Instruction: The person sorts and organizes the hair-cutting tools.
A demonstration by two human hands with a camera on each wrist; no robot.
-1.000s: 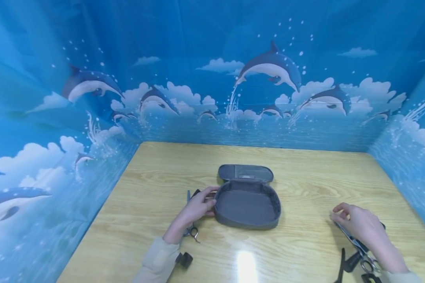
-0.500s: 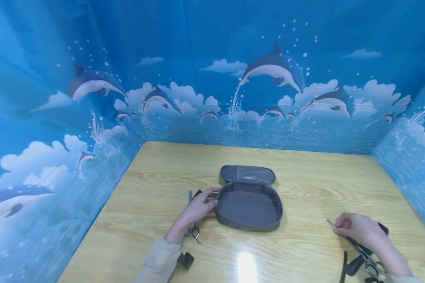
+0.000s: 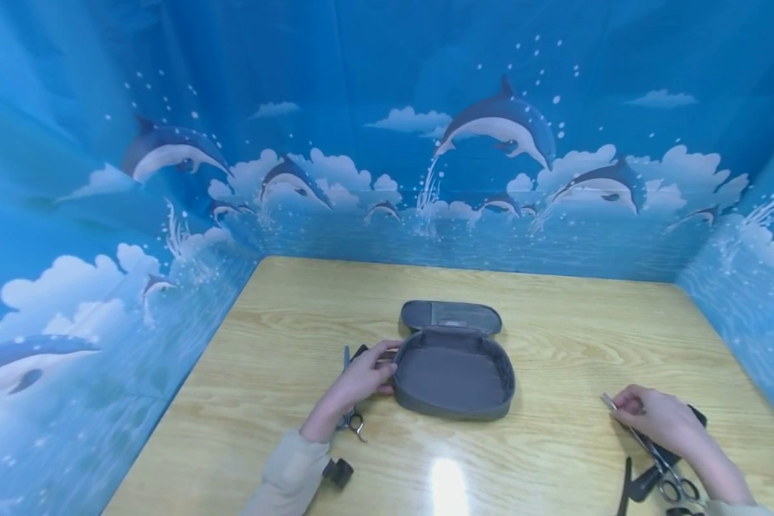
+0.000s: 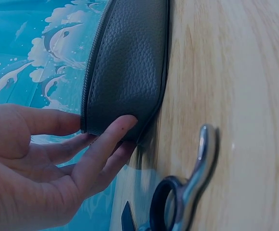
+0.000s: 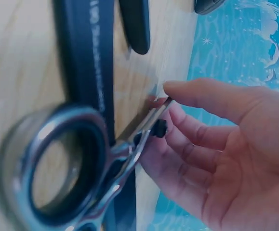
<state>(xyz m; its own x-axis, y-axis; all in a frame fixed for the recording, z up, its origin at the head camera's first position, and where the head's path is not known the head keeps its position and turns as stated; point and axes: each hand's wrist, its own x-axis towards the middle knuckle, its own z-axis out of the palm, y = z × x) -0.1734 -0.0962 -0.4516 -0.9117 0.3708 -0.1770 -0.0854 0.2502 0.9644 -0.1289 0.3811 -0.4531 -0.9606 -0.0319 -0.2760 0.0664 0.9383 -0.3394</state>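
A dark grey zippered case (image 3: 454,412) lies with its lid (image 3: 454,315) folded back and its inside bare. My left hand (image 3: 360,376) holds its left end; in the left wrist view the thumb lies on the leather wall (image 4: 134,62) and a finger meets the zip edge. My right hand (image 3: 661,416) pinches silver scissors (image 5: 166,108) near the blades, between thumb and fingers. Their tip pokes out past the fingers in the head view, and the ring handles (image 3: 677,489) trail toward the wrist.
Another pair of scissors (image 3: 356,424) lies under my left wrist, beside a black item (image 3: 359,351). A small black object (image 3: 340,474) sits near the left sleeve. Around the right hand lie a flat black piece with printed lettering (image 5: 88,57) and several black items, including a slim one (image 3: 624,487).
My right hand has lowered slightly and now pinches the scissors, whose tip shows beyond the fingers. The left hand stays at the case. The head view has shifted a little.
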